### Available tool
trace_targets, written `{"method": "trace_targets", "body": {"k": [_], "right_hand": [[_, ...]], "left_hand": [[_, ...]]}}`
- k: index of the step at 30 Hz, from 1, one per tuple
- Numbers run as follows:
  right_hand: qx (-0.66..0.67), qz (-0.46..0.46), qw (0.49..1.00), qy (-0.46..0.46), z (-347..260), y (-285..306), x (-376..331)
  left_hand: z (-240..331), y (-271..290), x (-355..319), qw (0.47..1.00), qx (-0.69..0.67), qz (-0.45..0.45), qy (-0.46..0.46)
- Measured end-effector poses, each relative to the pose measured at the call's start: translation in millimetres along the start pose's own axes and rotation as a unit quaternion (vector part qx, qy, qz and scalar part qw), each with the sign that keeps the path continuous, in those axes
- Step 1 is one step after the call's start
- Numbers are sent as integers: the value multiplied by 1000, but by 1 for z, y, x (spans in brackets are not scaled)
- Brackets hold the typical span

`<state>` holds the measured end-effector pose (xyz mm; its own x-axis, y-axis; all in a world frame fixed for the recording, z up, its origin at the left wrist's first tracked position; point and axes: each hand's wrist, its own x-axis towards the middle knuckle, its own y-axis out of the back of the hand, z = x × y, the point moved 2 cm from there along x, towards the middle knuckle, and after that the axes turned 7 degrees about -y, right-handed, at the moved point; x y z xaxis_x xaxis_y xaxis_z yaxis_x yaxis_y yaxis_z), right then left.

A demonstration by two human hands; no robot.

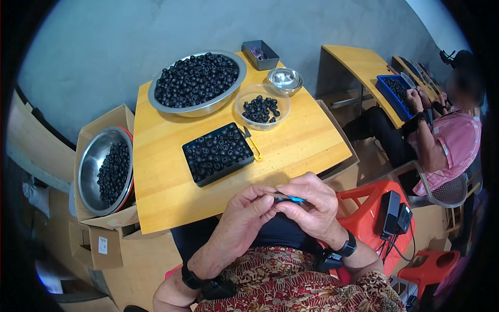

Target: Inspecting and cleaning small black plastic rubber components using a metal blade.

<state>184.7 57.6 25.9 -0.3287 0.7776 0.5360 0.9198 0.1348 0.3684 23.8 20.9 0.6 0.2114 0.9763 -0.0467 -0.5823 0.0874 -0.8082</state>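
Just past the table's near edge, my two hands meet above my lap. My right hand (314, 203) is closed round a small blue-handled tool (296, 198) with a thin, narrow end pointing left. The fingertips of my left hand (247, 208) pinch together at that thin end. Something dark shows between the hands, mostly covered by fingers, and I cannot make out its shape. Nearest beyond them is a black rectangular tray (221, 171) filled with small black round pieces with holes. Yellow-handled snips (254, 147) lie against its right side.
A large metal bowl (240, 83) heaped with black pieces, a clear tub (262, 125), a small metal bowl (286, 79) and a grey bin (267, 63) stand on the table. Another metal bowl (89, 171) sits in a carton at left. Right: red stool (364, 208), seated person (447, 140).
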Motion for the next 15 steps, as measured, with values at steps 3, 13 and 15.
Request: {"method": "trace_targets", "body": {"k": [3,13,15], "right_hand": [[5,-18,999,-29,-3,3,3],[117,-73,988,-70,0,8,8],[116,-75,988,-71,3,7,6]], "left_hand": [[-2,0,-1,1000,10,15,6],[0,0,2,999,9,11,35],[-1,-1,2,999,11,18,39]]}}
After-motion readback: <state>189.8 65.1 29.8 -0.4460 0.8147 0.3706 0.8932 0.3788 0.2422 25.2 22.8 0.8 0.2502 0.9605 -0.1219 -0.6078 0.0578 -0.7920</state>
